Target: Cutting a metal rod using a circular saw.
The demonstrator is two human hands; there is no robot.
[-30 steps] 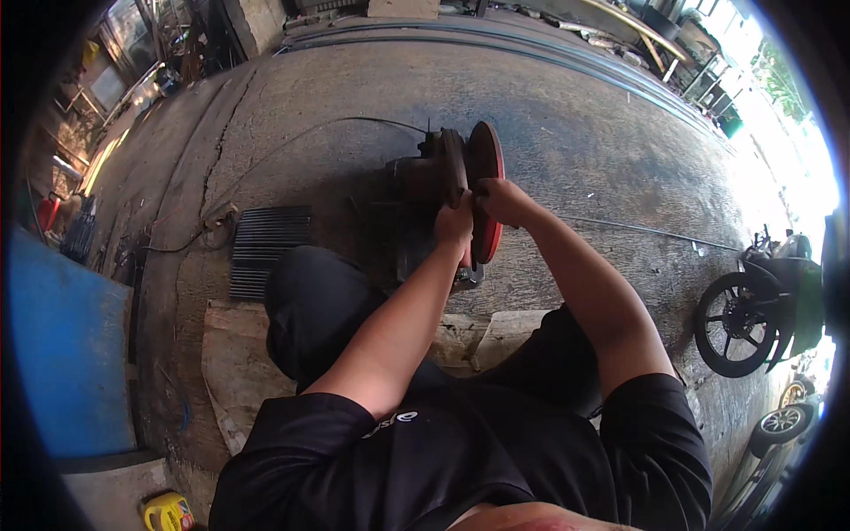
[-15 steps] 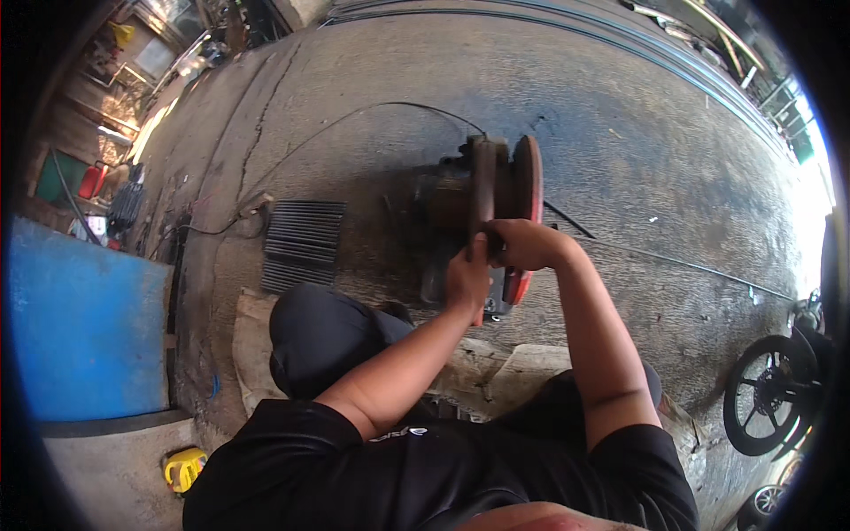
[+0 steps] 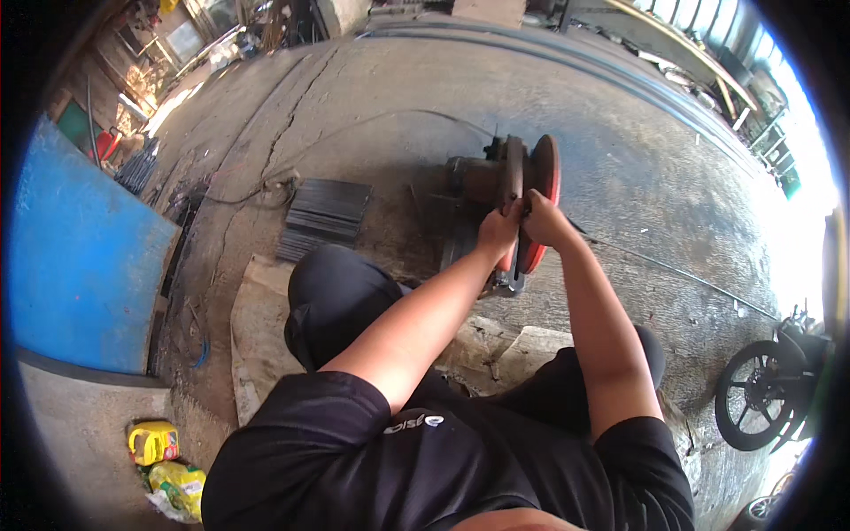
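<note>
Here we have both hands together on the cut-off saw (image 3: 496,190) standing on the concrete floor (image 3: 637,150) ahead of our knees: our left hand (image 3: 498,232) is closed around its handle, and our right hand (image 3: 542,221) grips just beside it, against the red blade guard (image 3: 546,168). Left of the saw lies a stack of dark metal strips (image 3: 323,217). Farther left stands a blue panel (image 3: 75,257); a motorcycle wheel (image 3: 761,407) shows at far right.
</note>
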